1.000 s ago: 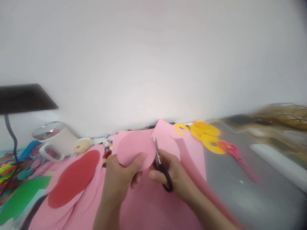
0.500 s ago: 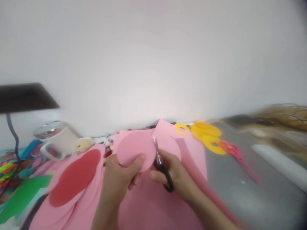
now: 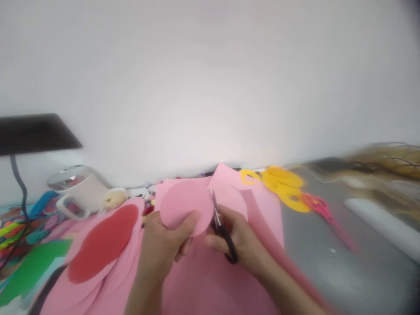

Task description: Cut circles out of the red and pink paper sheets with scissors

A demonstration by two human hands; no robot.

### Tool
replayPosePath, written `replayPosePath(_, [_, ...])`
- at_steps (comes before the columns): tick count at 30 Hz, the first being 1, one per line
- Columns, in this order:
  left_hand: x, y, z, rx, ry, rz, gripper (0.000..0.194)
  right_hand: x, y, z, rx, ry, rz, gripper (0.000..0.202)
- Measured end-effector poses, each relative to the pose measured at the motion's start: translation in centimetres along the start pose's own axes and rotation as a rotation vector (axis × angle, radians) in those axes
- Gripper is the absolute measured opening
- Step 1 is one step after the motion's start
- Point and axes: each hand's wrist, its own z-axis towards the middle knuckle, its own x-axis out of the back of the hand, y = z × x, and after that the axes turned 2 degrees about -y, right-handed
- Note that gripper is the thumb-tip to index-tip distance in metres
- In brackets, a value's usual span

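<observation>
My left hand [image 3: 170, 236] pinches a round pink paper piece [image 3: 185, 203] between thumb and fingers, thumb on top near its lower edge. In my right hand [image 3: 232, 236] are black-handled scissors [image 3: 227, 238], their blades pointing up and slightly parted at the right edge of the round piece. Behind and below both hands lie large pink sheets [image 3: 265, 210]. To the left, red paper shapes [image 3: 105, 245] rest on a stack of pink cutouts [image 3: 121, 271].
Yellow paper pieces [image 3: 284, 181] and pink scissors [image 3: 328, 216] lie to the right on the grey surface. At the left are a white mug [image 3: 82, 192], green paper [image 3: 36, 267], colourful bits and a dark panel [image 3: 36, 133]. A white wall stands behind.
</observation>
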Motion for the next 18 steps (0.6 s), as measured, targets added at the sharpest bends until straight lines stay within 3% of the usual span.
replayPosePath(18, [0.2,-0.18,0.11,0.01,-0.019,-0.004,0.051,-0.08,0.09,-0.01,0.024,0.009,-0.033,0.05])
